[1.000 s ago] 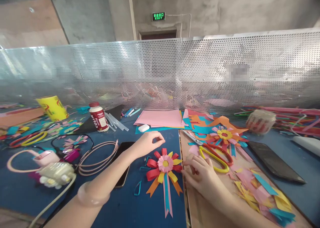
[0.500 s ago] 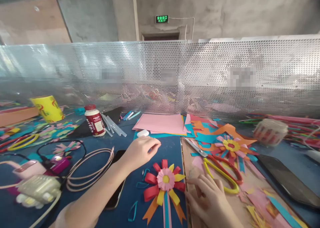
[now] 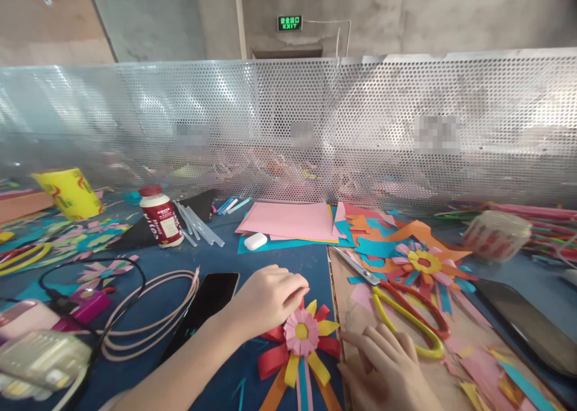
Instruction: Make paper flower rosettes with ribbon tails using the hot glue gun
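A paper flower [image 3: 301,333] with a pink and yellow centre, red and yellow petals and orange ribbon tails lies on the blue mat [image 3: 288,267]. My left hand [image 3: 270,297] rests on its upper left petals, fingers curled together on them. My right hand [image 3: 383,369] lies flat with fingers stretched on the brown board [image 3: 351,291], just right of the flower and touching nothing else.
Scissors with yellow and red handles [image 3: 408,315] and a second paper flower [image 3: 424,262] lie on the board. A dark phone [image 3: 205,303], cables [image 3: 148,309], a red bottle [image 3: 155,223], a yellow cup [image 3: 70,193], pink paper sheets [image 3: 293,220] and a perforated metal screen [image 3: 315,128] surround them.
My left hand came down from above the flower onto its upper left petals. My right hand stayed beside the flower. The camera shifted a little.
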`<state>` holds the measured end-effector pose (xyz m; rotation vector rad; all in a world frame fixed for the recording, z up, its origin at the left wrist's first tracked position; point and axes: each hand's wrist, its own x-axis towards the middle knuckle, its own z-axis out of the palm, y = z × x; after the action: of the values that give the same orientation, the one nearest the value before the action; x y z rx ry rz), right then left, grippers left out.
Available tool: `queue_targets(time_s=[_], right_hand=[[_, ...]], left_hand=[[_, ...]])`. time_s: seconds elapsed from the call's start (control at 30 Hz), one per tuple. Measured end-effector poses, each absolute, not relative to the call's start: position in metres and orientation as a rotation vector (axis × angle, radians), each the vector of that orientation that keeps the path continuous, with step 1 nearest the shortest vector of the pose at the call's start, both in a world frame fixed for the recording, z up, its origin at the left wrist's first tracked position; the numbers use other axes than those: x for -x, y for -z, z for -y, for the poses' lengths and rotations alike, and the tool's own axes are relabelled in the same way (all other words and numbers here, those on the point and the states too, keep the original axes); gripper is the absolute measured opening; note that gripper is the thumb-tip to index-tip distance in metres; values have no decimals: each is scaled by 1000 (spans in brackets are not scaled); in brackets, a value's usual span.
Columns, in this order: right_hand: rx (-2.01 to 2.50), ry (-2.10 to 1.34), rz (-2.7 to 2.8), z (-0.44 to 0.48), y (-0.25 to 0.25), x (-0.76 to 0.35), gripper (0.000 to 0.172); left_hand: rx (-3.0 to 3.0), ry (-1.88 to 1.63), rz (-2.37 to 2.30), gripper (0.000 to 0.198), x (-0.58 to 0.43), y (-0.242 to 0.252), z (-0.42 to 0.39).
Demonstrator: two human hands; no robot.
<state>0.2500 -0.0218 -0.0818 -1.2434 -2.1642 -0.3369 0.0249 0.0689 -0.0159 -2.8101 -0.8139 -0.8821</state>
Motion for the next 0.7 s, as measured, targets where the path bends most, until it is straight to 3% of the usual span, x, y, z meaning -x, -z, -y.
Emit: queue_targets(time_s=[0.7], right_hand=[[1111, 270, 2108, 19, 71, -248, 21]], left_hand=[[2864, 826, 800, 19, -30, 18, -64]])
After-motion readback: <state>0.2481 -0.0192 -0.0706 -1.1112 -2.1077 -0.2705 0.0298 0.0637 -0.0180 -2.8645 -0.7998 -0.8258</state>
